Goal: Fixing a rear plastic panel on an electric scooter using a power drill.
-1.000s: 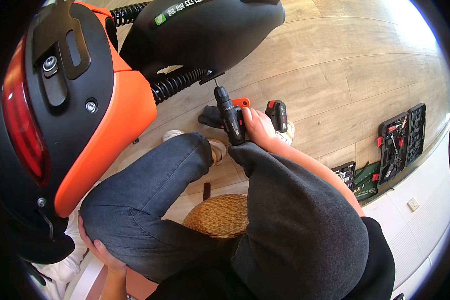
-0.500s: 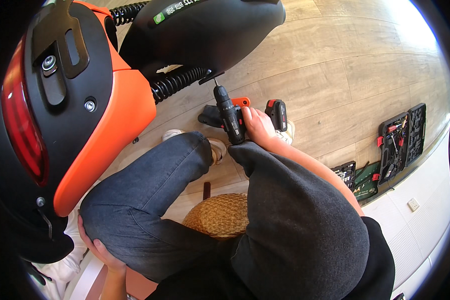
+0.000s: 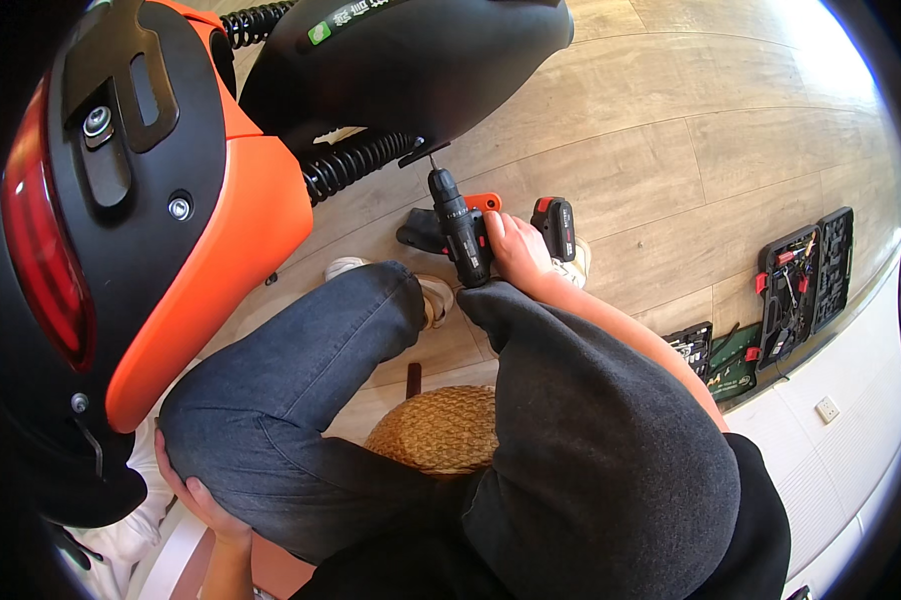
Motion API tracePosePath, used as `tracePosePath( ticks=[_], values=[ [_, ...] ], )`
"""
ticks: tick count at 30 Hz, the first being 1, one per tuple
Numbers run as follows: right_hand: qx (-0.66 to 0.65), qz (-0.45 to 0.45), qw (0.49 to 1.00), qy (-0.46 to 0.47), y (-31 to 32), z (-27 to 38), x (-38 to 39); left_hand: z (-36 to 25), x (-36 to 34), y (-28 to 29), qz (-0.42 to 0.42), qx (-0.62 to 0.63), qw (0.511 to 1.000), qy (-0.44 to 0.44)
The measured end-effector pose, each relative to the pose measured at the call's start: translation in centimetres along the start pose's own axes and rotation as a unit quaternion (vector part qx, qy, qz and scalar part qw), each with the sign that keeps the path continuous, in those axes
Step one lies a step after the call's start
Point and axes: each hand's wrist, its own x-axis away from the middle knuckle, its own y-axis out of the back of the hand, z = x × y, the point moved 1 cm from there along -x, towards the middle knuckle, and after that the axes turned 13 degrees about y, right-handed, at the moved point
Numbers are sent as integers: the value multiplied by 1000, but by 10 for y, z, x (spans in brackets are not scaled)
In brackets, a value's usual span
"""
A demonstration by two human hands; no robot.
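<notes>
My right hand (image 3: 519, 250) grips a black cordless drill (image 3: 461, 235) with a red battery pack (image 3: 554, 228) at the base of its handle. The drill's thin bit points away from me and meets a small black bracket (image 3: 425, 152) under the large dark fender (image 3: 411, 70). Its rear end sits by my right knee. My left hand (image 3: 199, 497) lies along the outside of my left knee, fingers stretched out and holding nothing. Beyond the drill, a black and orange object (image 3: 426, 230) is partly hidden behind it.
An orange and black scooter body (image 3: 241, 220) with a red tail light (image 3: 46, 220) fills the left side, and a coil spring (image 3: 356, 168) runs beside the fender. Tool cases (image 3: 806, 275) lie open along the wall at right. A woven stool (image 3: 436, 430) is beneath me.
</notes>
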Motion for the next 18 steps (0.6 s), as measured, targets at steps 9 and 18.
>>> tracePosePath(
  ticks=[9, 18],
  values=[
    [1, -1, 1000, -1, -1, -1, 0, 2, -1, 1, -5, 4, 1000, 0],
    [-1, -8, 1000, -4, -1, -1, 0, 1, 1, -1, -4, 11, 1000, 6]
  ],
)
